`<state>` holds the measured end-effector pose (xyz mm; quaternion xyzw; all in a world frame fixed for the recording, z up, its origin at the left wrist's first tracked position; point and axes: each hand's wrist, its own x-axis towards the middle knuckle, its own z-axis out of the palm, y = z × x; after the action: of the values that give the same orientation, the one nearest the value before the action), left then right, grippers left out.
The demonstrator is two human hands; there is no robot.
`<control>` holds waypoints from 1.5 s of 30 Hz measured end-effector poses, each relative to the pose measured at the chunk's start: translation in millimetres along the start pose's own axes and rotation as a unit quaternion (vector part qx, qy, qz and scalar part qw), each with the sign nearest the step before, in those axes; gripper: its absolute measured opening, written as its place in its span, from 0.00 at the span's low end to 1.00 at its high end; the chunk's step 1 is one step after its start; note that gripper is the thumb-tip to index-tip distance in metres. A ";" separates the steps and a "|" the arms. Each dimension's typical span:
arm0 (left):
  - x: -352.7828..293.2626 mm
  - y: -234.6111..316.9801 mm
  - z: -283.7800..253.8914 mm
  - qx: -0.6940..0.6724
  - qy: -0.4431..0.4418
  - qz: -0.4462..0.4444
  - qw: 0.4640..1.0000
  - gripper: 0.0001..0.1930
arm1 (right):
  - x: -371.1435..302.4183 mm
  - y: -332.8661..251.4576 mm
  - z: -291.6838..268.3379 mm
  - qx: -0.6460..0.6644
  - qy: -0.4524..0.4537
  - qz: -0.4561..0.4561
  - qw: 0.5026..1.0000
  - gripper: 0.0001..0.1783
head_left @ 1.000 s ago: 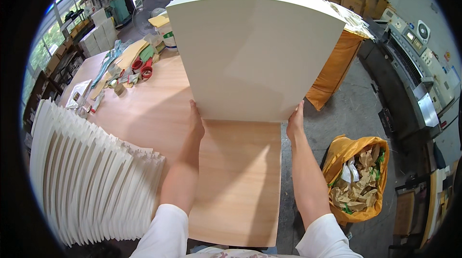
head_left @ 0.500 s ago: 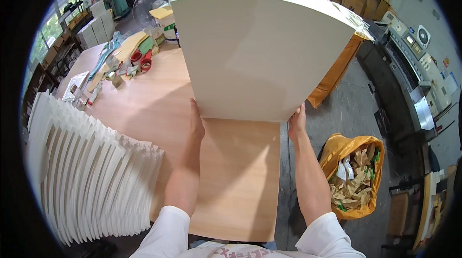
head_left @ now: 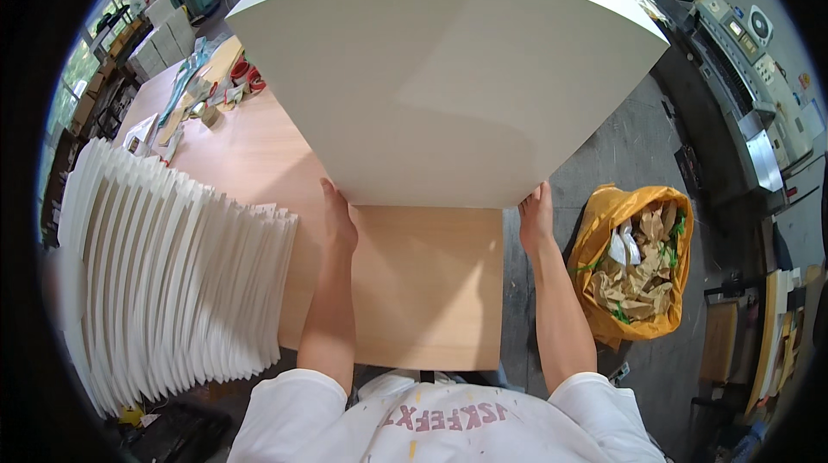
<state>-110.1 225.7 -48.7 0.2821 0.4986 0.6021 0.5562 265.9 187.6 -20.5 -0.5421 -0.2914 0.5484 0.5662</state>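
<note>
A large white box [head_left: 448,92] fills the upper middle of the view, its broad plain face turned toward me and part of its white top showing. My left hand [head_left: 339,217] grips its lower left corner, with the fingers partly hidden behind the edge. At the lower right corner my right hand [head_left: 536,214] holds it the same way, fingers pointing up along the side. Beneath and in front of the box lies the light wood-coloured table [head_left: 427,282]. Whether the box's bottom edge rests on the table cannot be told.
To the left stands a thick row of white folded cardboard pieces [head_left: 172,282]. Tape rolls [head_left: 244,75] and scraps lie at the table's far left. On the floor to the right sits a yellow sack [head_left: 582,256] of crumpled brown paper. A long dark machine [head_left: 720,88] runs along the right.
The box has come nearer and looks larger, its top now tipped closer to me. Both hands keep their hold at its lower corners. The view has shifted, showing more of my shirt.
</note>
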 end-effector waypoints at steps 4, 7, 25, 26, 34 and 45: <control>-49.9 -9.0 -27.8 0.011 -0.009 0.023 1.000 0.46 | -55.4 15.8 -12.1 0.014 0.003 0.004 1.000 0.54; -92.4 -6.8 -39.0 -0.001 -0.027 0.049 0.998 0.47 | -95.6 26.2 -23.3 0.012 0.022 0.025 0.999 0.53; -225.3 -19.1 -81.7 0.027 0.013 0.099 0.995 0.38 | -225.4 45.9 -51.9 -0.019 -0.030 0.001 0.999 0.51; -218.8 -23.1 -94.8 0.031 -0.008 0.099 0.995 0.37 | -225.3 56.6 -62.2 0.008 -0.001 0.009 1.000 0.48; -194.1 -62.5 -192.3 -0.020 0.023 -0.008 1.000 0.32 | -356.6 349.0 -220.9 -0.189 0.180 0.390 0.883 0.32; -166.0 -55.8 -206.8 0.081 0.072 -0.097 0.989 0.24 | -444.2 398.9 -205.3 -0.009 0.271 0.537 0.798 0.30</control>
<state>-236.4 2.1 -135.2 0.2321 0.6093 0.5217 0.5502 232.4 -364.4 -325.1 -0.7433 0.2075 0.5924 0.2316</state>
